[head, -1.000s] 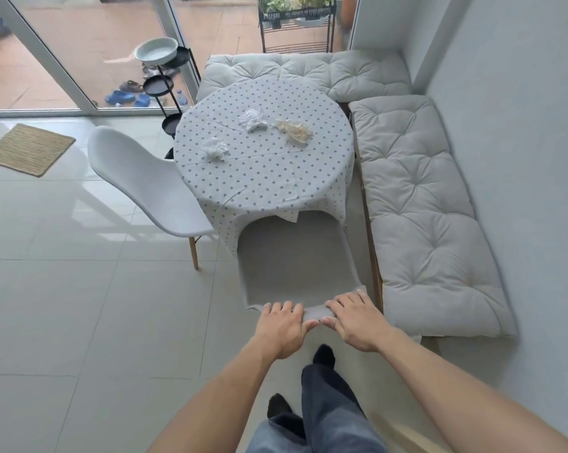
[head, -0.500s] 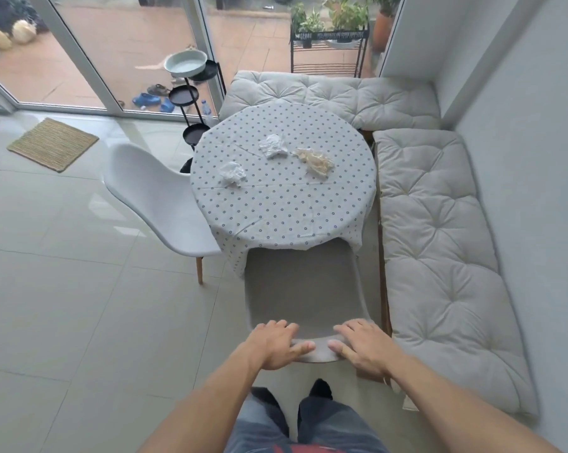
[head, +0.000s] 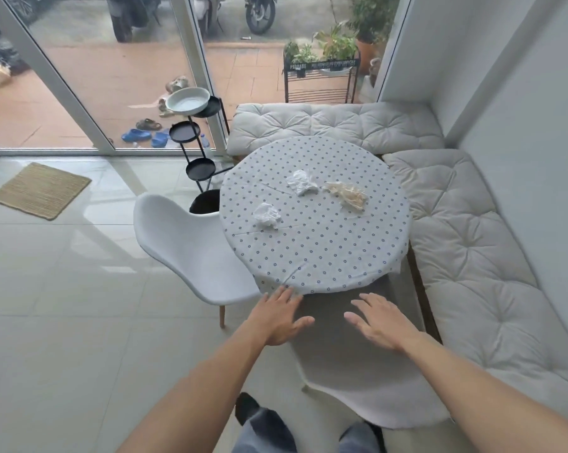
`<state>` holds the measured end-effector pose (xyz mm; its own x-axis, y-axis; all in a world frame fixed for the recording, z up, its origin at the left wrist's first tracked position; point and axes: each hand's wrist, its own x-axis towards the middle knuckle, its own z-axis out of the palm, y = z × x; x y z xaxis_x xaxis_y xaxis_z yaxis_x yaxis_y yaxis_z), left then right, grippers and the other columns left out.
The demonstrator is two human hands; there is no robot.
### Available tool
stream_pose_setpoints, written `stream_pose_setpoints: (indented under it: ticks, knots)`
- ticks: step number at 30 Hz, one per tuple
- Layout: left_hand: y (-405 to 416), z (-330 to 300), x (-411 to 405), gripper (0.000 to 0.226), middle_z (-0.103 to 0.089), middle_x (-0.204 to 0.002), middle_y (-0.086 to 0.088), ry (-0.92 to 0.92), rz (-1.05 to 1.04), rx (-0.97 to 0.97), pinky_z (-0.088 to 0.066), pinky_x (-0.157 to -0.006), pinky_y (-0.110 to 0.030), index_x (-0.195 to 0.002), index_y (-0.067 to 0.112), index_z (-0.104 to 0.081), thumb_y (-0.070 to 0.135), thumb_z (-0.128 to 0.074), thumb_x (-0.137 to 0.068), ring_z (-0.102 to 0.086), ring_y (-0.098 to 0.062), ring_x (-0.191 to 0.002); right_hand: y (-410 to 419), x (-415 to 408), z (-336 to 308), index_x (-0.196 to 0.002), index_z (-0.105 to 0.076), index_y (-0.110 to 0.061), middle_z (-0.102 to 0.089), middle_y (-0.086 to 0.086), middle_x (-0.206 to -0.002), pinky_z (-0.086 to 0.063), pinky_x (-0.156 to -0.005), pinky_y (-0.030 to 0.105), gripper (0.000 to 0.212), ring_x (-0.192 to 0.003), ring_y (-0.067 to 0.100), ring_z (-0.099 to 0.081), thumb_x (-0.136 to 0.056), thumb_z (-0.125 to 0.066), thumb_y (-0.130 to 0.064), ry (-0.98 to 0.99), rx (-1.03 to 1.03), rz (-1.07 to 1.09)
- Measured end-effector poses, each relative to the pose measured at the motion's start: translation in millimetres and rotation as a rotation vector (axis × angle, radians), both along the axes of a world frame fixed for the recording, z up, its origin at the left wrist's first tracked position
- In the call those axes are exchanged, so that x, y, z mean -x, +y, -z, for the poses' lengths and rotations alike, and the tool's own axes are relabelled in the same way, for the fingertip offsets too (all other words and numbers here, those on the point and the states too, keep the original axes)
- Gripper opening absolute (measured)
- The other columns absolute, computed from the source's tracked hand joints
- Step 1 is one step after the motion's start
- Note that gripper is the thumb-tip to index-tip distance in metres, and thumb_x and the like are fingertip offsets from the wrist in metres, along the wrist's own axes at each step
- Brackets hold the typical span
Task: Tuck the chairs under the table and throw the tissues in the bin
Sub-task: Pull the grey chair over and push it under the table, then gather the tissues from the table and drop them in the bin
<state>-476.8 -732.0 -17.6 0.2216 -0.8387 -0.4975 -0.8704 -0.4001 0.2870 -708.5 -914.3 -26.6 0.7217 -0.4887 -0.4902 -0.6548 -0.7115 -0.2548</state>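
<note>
A round table point(head: 315, 243) with a dotted cloth carries two crumpled white tissues point(head: 267, 215) point(head: 302, 182) and a beige crumpled tissue point(head: 346, 194). A white shell chair point(head: 367, 380) stands right in front of me, its seat partly under the table's near edge. My left hand point(head: 281, 317) and my right hand point(head: 379, 320) hover open above that chair, fingers spread, holding nothing. A second white chair point(head: 191, 250) stands at the table's left, pulled out and angled. A dark bin point(head: 206, 201) shows behind it, by the table's far left edge.
Cushioned benches point(head: 472, 256) line the back and right walls. A black tiered stand point(head: 192, 138) with a white bowl point(head: 188, 100) stands by the glass door. A woven mat point(head: 41, 190) lies on the tiled floor at left. My legs are at the bottom edge.
I stepped closer and the near chair slid further under the table. Both hands let go of its backrest and now hover open above it.
</note>
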Motion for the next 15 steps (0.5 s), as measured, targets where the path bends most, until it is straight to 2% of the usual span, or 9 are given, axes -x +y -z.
stream_pose_setpoints:
  ticks: [3,5,7,15]
  knots:
    - [9.1,-15.2,-55.5,0.085,-0.01,-0.175,-0.008,-0.016,0.008,0.028,-0.01,-0.128,-0.055,-0.164,0.022,-0.017,0.077,-0.02,-0.099,-0.003,-0.025,-0.16,15.3,-54.1,-14.0,-0.149,-0.046,-0.025,-0.039,0.007,-0.161,-0.025,-0.121,0.048,0.075,-0.149,0.027,-0.029,-0.098,-0.02,-0.073,-0.064,-0.013,0.115]
    - [17.4,-23.8,-89.1,0.084,-0.009,-0.175,-0.008,-0.032,0.014,0.035,-0.011,-0.128,-0.055,-0.164,0.022,-0.017,0.076,-0.021,-0.1,-0.004,-0.025,-0.16,24.1,-84.8,-20.6,-0.152,-0.043,-0.022,-0.035,0.01,-0.164,-0.021,-0.123,0.049,0.071,-0.152,0.028,-0.025,-0.102,-0.025,-0.068,-0.1,-0.04,0.183]
    - [24.6,-30.5,-117.9,0.083,-0.009,-0.175,-0.008,-0.05,0.009,0.04,-0.012,-0.128,-0.054,-0.164,0.023,-0.017,0.076,-0.021,-0.1,-0.005,-0.025,-0.16,28.1,-108.4,-23.0,-0.154,-0.04,-0.02,-0.031,0.011,-0.166,-0.017,-0.125,0.048,0.07,-0.154,0.028,-0.021,-0.103,-0.026,-0.066,-0.115,-0.052,0.206]
    - [27.7,-46.0,-204.5,0.083,-0.009,-0.175,-0.009,-0.107,-0.026,0.054,-0.013,-0.127,-0.054,-0.164,0.023,-0.015,0.075,-0.021,-0.101,-0.005,-0.027,-0.16,-7.2,-176.5,-28.8,-0.154,-0.041,-0.019,-0.033,0.01,-0.165,-0.022,-0.121,0.053,0.071,-0.152,0.029,-0.022,-0.102,-0.029,-0.066,-0.166,-0.031,0.311]
